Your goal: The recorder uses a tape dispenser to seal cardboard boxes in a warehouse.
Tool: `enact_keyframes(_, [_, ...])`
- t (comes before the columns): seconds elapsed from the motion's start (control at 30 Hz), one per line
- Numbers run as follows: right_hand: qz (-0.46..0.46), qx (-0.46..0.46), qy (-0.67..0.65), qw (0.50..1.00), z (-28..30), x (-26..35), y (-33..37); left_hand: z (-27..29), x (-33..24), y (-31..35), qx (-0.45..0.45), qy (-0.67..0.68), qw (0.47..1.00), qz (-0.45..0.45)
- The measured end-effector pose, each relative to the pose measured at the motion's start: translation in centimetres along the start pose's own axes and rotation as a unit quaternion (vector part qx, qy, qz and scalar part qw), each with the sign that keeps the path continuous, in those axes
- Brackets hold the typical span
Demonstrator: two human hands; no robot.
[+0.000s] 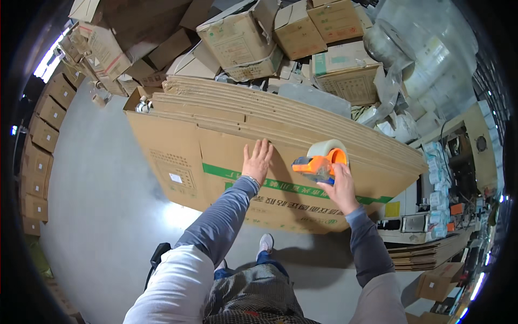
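In front of me leans a thick stack of flattened cardboard boxes [178, 135], brown with a green stripe and dark print on the nearest sheet. My left hand [257, 161] lies on that sheet close to its upper edge, fingers stretched out and holding nothing. Over the right part of the stack, my right hand [341, 189] grips an orange tape dispenser [318, 164]. A wide roll of clear tape [326, 147] sits in the dispenser. Part of the dispenser's handle is hidden by my fingers.
Behind the stack, several used cartons [237, 46] are piled up, with clear plastic wrap [437, 70] at the far right. Closed boxes [40, 162] line the left side beyond the grey floor [102, 178]. More flat cardboard [426, 256] lies at the lower right, near a cluttered workbench [415, 224].
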State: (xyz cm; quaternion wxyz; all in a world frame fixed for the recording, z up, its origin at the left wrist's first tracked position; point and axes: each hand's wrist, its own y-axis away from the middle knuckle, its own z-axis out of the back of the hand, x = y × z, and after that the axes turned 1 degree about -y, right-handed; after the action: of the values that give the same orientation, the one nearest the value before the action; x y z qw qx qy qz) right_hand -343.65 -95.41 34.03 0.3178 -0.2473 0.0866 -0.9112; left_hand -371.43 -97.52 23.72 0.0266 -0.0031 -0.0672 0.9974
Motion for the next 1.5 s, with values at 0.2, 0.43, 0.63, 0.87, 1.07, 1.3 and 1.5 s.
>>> enact_keyframes(0.2, [-0.051,-0.014,0.005,0.999,-2.5,6.0,0.4,5.2,-0.2,9.9,-0.086,0.105,0.988,-0.069])
enact_keyframes(0.43, [0.063,-0.024,0.155,0.986,-6.3,12.5,7.0,11.7,2.7,33.8,0.041,0.253,0.948,-0.191])
enact_keyframes(0.63, [0.075,-0.033,0.175,0.981,-7.0,18.2,12.8,16.8,14.0,45.5,0.193,0.462,0.862,-0.074])
enact_keyframes(0.87, [-0.034,-0.016,0.244,0.969,0.0,17.6,23.6,8.8,40.6,48.4,-0.108,-0.009,0.842,0.528])
enact_keyframes(1.07, [-0.472,-0.162,0.299,0.814,13.4,8.3,45.1,4.2,45.7,52.5,-0.080,0.224,0.873,0.426])
enact_keyframes(1.3, [-0.521,-0.082,-0.270,0.805,12.1,14.9,58.8,12.0,30.4,55.3,-0.036,0.317,0.893,0.316])
enact_keyframes(1.5, [-0.122,0.183,0.123,0.968,-0.3,11.1,62.3,7.8,19.3,55.1,-0.062,0.314,0.891,0.322])
